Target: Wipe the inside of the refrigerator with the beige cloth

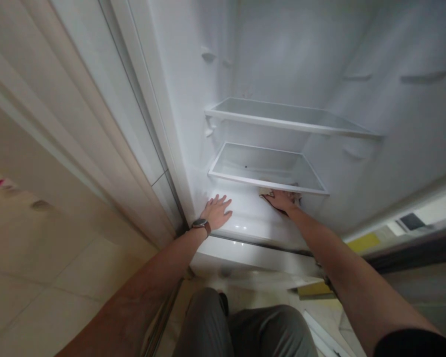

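Observation:
My left hand [217, 212], with a watch [199, 224] on its wrist, lies open with fingers spread on the white floor of the fridge [241, 208], close to the left wall. Farther right, my right hand [282, 200] presses a light cloth [264, 192] with dark edges against that floor. The cloth bunches around the fingers, and part of it sits beneath the front edge of the lower glass shelf [267, 161].
An upper glass shelf [282, 110] spans the compartment above the lower one. Moulded shelf supports [208, 54] stick out from the walls. At left stands a pale door edge [96, 163]. My knees [241, 327] are at the fridge's front, over a tiled floor [40, 312].

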`<state>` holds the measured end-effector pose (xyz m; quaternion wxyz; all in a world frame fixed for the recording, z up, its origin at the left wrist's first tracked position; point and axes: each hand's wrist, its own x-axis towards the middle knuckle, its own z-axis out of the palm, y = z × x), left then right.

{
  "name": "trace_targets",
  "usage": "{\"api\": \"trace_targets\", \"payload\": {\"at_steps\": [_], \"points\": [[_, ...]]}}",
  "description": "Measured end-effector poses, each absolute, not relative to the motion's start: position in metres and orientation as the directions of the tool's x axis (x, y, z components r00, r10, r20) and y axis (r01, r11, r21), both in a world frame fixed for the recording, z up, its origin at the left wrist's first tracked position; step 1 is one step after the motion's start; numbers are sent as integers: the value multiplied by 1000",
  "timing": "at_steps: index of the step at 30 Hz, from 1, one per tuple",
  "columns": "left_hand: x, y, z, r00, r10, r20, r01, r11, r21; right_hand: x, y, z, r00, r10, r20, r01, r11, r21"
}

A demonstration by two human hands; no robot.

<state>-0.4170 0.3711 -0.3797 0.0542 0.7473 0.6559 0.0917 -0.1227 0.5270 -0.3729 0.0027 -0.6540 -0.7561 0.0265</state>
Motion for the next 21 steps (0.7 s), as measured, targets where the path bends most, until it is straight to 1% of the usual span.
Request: {"api": "trace_targets", "payload": {"at_steps": [3,6,8,12,15,21], "points": [[-418,373,-381,113,992,59,972,-122,201,-125,504,-371,-187,977,-100,981,180,-75],[-418,374,-383,110,992,60,972,-120,201,-130,480,-365,-225,962,-156,974,219,-54],[-418,375,-383,114,992,60,972,-124,201,-133,466,-359,-229,948,-220,973,226,-40],[-418,376,-383,117,992,42,975,-123,186,-137,442,-346,-294,885,-360,954,292,-63],[-419,379,-385,111,993,43,976,-117,186,-139,431,-340,-354,827,-437,932,351,-89],[-420,379,-388,119,991,65,972,-130,197,-146,429,-336,-392,777,-493,909,409,-79]]}}
